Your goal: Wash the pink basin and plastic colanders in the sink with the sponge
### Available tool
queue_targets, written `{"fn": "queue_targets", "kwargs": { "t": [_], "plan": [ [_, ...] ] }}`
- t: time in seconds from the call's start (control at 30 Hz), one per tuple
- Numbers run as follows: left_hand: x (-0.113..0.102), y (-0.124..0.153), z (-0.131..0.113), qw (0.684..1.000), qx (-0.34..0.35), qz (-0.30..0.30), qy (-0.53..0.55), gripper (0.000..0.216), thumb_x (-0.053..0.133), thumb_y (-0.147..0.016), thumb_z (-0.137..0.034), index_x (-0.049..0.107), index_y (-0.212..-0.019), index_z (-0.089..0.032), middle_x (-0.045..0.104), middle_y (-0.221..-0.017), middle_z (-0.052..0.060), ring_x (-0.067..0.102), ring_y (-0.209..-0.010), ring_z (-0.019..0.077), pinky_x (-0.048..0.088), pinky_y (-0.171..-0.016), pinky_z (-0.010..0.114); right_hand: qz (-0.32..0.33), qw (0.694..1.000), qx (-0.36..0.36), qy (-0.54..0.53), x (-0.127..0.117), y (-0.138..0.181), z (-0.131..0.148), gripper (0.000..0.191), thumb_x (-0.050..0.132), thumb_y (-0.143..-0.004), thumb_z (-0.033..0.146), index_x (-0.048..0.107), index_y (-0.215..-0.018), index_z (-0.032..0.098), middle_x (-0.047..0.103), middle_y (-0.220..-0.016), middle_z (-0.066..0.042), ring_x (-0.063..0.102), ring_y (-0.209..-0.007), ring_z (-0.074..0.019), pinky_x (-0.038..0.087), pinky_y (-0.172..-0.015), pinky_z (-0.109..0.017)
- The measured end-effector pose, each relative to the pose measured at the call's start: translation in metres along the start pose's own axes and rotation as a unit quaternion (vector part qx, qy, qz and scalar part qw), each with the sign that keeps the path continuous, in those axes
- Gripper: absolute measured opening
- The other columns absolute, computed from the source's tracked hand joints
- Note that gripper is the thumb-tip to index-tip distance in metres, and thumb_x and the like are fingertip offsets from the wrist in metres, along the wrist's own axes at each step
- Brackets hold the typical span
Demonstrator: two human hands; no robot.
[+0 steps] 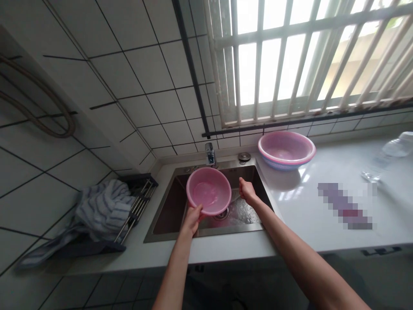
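My left hand (192, 218) grips the near rim of a small pink plastic basin (208, 190) and holds it tilted over the steel sink (166, 211). A little water lies in the basin. My right hand (247, 190) hovers over the sink just right of the basin, fingers curled in a loose fist; nothing shows in it. Water glistens on the sink bottom around the drain (222, 213). The tap (210, 153) stands behind the basin.
A larger pink basin (286, 149) sits on the white counter (322, 206) right of the sink. A striped cloth (101, 206) lies on a dish rack (138, 202) at left. A clear plastic bottle (387, 157) lies at far right under the barred window (306, 56).
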State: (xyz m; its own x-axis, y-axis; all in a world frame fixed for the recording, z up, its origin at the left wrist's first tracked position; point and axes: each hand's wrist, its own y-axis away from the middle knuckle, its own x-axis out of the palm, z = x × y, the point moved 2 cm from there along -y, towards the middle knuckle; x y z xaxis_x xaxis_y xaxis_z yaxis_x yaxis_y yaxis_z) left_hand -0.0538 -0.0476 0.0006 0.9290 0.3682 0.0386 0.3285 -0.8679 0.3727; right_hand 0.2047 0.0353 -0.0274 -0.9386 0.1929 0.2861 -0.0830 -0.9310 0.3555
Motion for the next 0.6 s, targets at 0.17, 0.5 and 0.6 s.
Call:
{"fn": "queue_targets", "kwargs": {
  "t": [0.17,0.5,0.6],
  "plan": [
    [0.004,0.002,0.001,0.998,-0.025,0.048,-0.019,0.039,0.073,-0.084,-0.009,0.065,-0.121,-0.014,0.07,-0.073,0.002,0.069,-0.06,0.0159,0.061,-0.061,0.028,-0.016,0.997,-0.039,0.065,0.002,0.0,0.002,0.052,0.051,-0.097,0.065,0.042,-0.065,0.026,0.035,-0.046,0.006,0.032,-0.039,-0.0118,0.024,-0.038,-0.025],
    [0.01,0.017,-0.005,0.994,0.018,0.098,-0.046,0.096,0.081,-0.08,-0.021,0.033,-0.162,-0.036,0.071,-0.121,0.01,0.072,-0.081,0.0177,0.062,-0.072,0.031,0.065,0.933,-0.241,0.261,-0.001,0.008,0.001,0.023,0.052,-0.095,0.033,0.065,-0.081,0.02,0.066,-0.076,-0.001,0.058,-0.07,-0.0149,0.042,-0.06,-0.02],
    [0.016,0.022,-0.009,0.993,0.065,0.084,-0.049,0.102,0.082,-0.076,-0.018,0.033,-0.163,-0.036,0.064,-0.14,0.014,0.072,-0.09,0.02,0.06,-0.069,0.026,0.099,0.909,-0.261,0.311,0.004,0.014,-0.002,0.015,0.06,-0.085,0.015,0.075,-0.087,0.02,0.075,-0.086,-0.004,0.066,-0.079,-0.0163,0.048,-0.07,-0.022]
  ]
}}
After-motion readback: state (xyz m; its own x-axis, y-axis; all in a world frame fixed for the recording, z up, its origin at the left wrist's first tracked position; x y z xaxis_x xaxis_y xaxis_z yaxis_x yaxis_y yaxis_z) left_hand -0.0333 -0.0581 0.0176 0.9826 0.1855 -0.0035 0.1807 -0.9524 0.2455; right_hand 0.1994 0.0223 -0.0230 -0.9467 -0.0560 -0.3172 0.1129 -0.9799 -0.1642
